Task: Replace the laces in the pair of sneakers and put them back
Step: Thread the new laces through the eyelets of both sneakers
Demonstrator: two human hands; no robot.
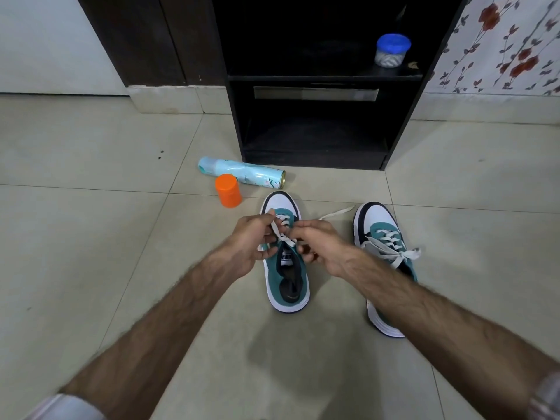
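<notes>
Left hand (253,237) pinching lace (280,234), right hand (315,244) pinching other end, keeping tension for threading. Sneaker (288,268) right under my fingers; laced sneaker (385,247) just beside right wrist, done I guess.

On the tiled floor (91,237), the left hand (251,241) and right hand (318,247) each pinch the white lace (280,233) over the left sneaker (286,274). The right sneaker (385,253), tied, sits beside it. An orange jar (228,190) touches a lying spray can (242,175) near the dark cabinet (318,131).
</notes>
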